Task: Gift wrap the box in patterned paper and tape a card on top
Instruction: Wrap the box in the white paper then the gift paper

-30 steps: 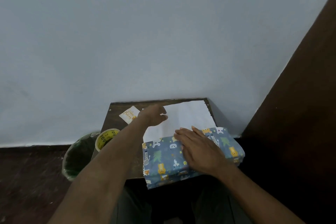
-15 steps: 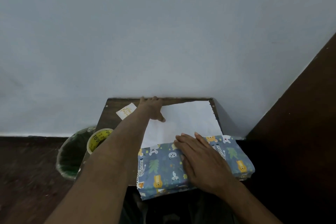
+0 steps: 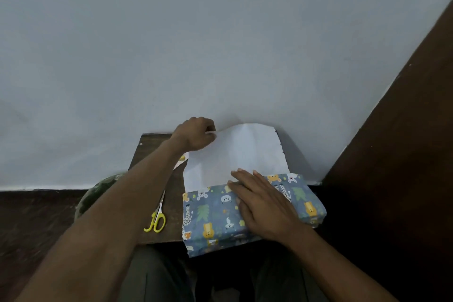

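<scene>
We see the box [image 3: 247,213], part-wrapped in patterned paper [image 3: 235,154], at the worktop's [image 3: 152,152] near right edge. Our right hand [image 3: 262,206] lies flat on it, fingers straight. Our left hand's [image 3: 196,133] grip pinches the paper's white far corner, lifted. Our left forearm hides most of what seems the card [image 3: 181,160]. Yellow-handled scissors [image 3: 157,216] lie left of the box, near a green bin [image 3: 98,193].
</scene>
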